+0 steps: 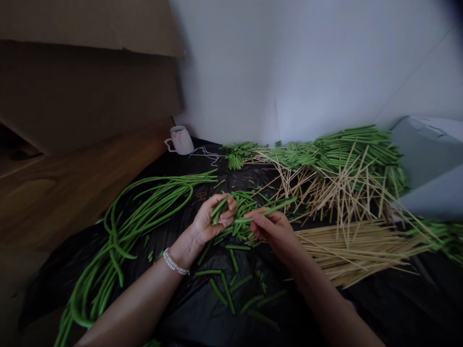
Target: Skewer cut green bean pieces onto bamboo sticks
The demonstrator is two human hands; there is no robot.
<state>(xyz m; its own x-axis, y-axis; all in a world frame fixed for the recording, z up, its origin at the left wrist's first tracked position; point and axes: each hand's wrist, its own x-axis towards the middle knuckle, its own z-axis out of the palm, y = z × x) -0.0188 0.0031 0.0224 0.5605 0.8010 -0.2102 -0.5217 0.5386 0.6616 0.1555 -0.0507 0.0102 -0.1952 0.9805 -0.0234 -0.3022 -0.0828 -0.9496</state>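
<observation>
My left hand (215, 217), with a beaded bracelet (175, 263) at its wrist, curls around a few short green bean pieces (219, 210). To its right, my right hand (269, 225) pinches a longer green bean piece (278, 207) that points up and to the right. Beneath and between both hands lies a heap of cut bean pieces (240, 231), with more scattered toward me on the black plastic sheet (173, 308). Whole long beans (155, 207) lie looped in a bundle to the left of my left hand.
Thin wooden skewers (361, 250) lie in a pile at the right, others jut out messily behind. Skewered bean rows (354, 154) are stacked along the wall. A white mug (181, 140) stands at the back left, near a large cardboard box (90, 86). More beans (441, 238) lie far right.
</observation>
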